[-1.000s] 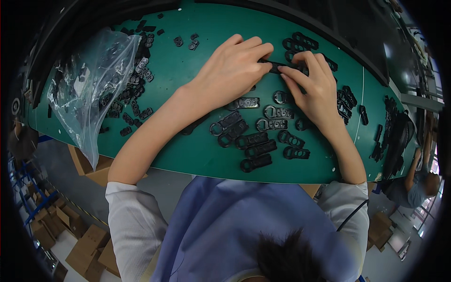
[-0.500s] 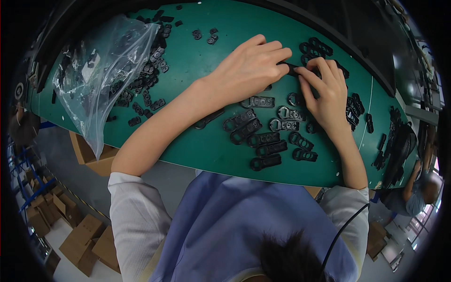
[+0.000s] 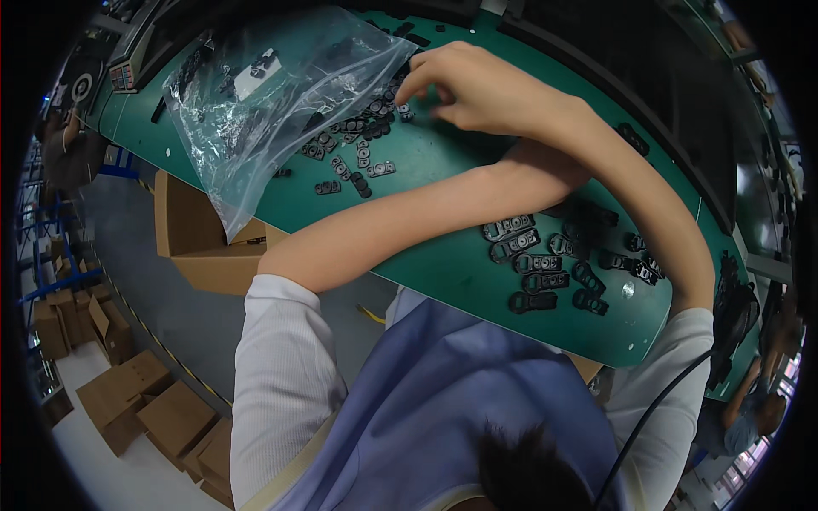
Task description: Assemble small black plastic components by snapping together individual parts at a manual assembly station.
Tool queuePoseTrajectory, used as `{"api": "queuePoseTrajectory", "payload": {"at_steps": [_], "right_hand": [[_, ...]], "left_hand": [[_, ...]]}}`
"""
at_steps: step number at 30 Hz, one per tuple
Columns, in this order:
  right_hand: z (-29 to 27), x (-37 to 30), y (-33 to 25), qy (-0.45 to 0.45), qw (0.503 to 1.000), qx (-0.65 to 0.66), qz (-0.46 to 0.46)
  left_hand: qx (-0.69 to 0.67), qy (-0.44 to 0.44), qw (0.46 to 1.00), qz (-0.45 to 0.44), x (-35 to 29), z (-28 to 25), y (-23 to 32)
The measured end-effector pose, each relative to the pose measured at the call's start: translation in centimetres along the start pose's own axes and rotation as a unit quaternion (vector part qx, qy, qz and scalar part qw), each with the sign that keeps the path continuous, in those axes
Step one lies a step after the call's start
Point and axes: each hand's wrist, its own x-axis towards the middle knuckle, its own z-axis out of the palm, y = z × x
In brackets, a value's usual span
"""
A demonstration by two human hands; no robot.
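Observation:
My right hand (image 3: 469,89) is stretched across to the left, above my left forearm. Its bent fingers are apart, with the index fingertip at a pile of small black plastic parts (image 3: 375,128) beside a clear plastic bag (image 3: 290,111). Nothing shows between finger and thumb. My left hand (image 3: 554,166) lies beneath the right forearm, which covers its fingers and whatever they may hold. Longer black plastic pieces with a ring-shaped end (image 3: 543,282) lie in rows on the green tabletop, nearest my left forearm.
An open cardboard box (image 3: 209,268) stands below the table's left edge. More black parts (image 3: 632,138) lie past my right forearm. A dark raised frame (image 3: 622,68) runs along the far side. Cartons (image 3: 175,417) stand on the floor at left, and another person (image 3: 754,417) is at far right.
My right hand has left the spot beside the left hand and swung left over it to the small parts. The left hand has become mostly hidden. The whole view has shifted.

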Motion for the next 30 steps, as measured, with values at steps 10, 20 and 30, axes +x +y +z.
{"api": "queuePoseTrajectory", "payload": {"at_steps": [10,20,30], "right_hand": [[2.3,2.7,-0.1,-0.054,0.964,-0.212,-0.153],[-5.1,-5.6,-6.3,0.06,0.98,-0.186,0.03],[-2.3,-24.6,-13.1,0.231,0.936,-0.01,0.264]], "left_hand": [[-0.007,-0.029,0.999,0.046,-1.6,-0.8,-1.3],[-0.088,-0.026,0.995,-0.034,-0.3,-3.2,0.2],[-0.08,-0.178,0.978,0.075,-2.9,-4.0,8.1]]}}
